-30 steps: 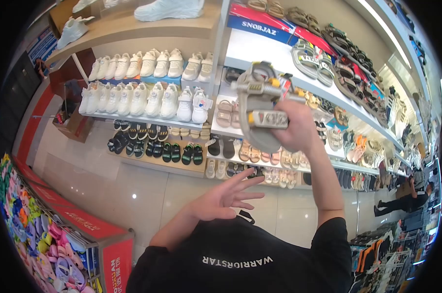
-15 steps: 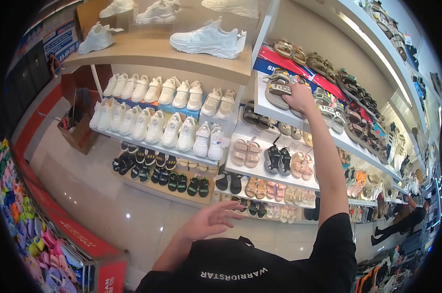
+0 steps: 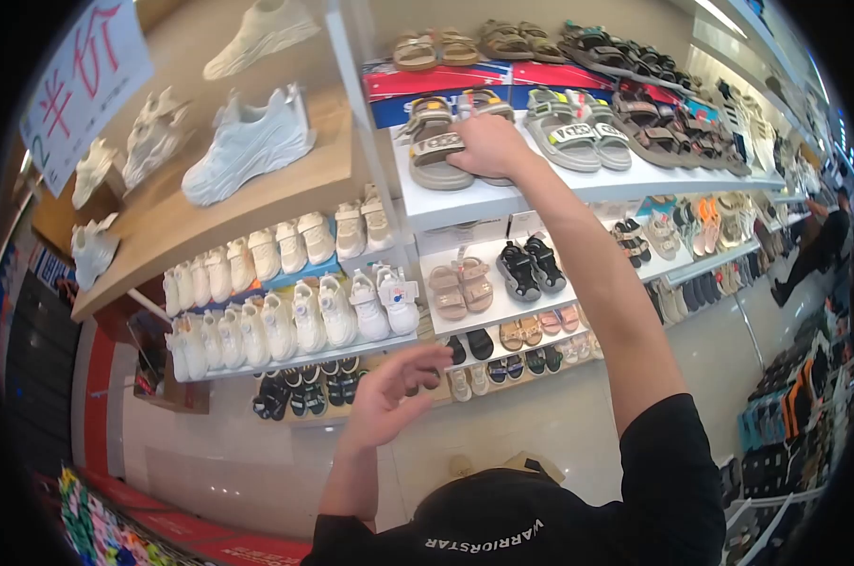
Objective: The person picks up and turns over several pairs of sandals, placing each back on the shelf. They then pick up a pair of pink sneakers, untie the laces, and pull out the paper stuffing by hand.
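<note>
The sandals (image 3: pixel 436 174) are grey with yellow trim, the shirt (image 3: pixel 672 462) black with white lettering (image 3: pixel 485 535).

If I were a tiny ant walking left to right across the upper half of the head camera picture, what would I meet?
Sign with red writing → big white sneaker → grey sandal → right hand → grey-and-white sandals → dark brown sandals.

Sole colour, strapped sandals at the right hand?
Greyish-taupe soles; shows best in the head view.

yellow-trimmed grey sandals (image 3: pixel 436 170) | pale lettered strap (image 3: pixel 438 144) showing | soles down, side by side | on white shelf (image 3: pixel 465 201)
</note>
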`<control>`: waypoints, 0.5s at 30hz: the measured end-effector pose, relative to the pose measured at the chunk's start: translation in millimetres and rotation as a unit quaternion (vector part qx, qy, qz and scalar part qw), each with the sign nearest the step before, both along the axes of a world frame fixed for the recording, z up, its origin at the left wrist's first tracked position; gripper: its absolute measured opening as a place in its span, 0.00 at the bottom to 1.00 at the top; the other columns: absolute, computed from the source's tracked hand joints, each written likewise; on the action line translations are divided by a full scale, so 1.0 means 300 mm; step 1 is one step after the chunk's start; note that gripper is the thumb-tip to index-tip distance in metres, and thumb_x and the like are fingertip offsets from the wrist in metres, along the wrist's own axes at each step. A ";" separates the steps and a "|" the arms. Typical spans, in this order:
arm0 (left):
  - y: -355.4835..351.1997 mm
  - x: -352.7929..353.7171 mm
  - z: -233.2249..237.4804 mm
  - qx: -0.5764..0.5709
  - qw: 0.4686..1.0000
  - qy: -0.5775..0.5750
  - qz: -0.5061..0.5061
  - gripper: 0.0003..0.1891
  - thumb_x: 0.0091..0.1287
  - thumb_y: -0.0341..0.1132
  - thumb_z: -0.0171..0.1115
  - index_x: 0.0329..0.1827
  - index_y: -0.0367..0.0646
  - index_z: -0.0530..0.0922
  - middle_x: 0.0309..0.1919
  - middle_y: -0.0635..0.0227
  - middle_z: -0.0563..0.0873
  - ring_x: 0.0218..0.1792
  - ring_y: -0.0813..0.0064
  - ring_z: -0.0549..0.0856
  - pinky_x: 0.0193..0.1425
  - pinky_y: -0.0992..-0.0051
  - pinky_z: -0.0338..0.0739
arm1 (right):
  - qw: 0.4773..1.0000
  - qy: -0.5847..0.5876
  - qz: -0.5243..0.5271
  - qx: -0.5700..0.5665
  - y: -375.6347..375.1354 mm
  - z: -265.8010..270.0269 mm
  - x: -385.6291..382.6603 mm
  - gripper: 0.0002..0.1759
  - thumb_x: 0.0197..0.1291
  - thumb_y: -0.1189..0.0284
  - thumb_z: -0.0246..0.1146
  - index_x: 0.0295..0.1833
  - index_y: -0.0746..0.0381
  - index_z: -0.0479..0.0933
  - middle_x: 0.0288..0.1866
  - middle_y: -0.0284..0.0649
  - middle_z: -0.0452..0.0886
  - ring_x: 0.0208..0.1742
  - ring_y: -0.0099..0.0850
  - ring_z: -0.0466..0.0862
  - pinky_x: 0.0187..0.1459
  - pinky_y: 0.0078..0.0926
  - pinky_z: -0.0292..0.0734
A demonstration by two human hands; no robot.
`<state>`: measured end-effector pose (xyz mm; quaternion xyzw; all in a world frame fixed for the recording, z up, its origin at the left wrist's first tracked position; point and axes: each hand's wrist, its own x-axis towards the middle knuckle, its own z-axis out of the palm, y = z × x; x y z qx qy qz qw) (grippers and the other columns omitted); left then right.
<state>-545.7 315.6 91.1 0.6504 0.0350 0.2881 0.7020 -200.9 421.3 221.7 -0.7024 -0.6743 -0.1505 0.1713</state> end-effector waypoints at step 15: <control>0.397 0.661 0.309 0.513 0.743 0.169 0.395 0.51 0.49 0.46 0.82 0.72 0.31 0.63 0.68 0.44 0.69 0.69 0.47 0.72 0.72 0.59 0.69 | 0.991 0.090 0.087 0.048 -0.031 -0.026 0.053 0.19 0.48 0.57 0.68 0.42 0.58 0.85 0.36 0.51 0.87 0.40 0.50 0.87 0.47 0.46 0.83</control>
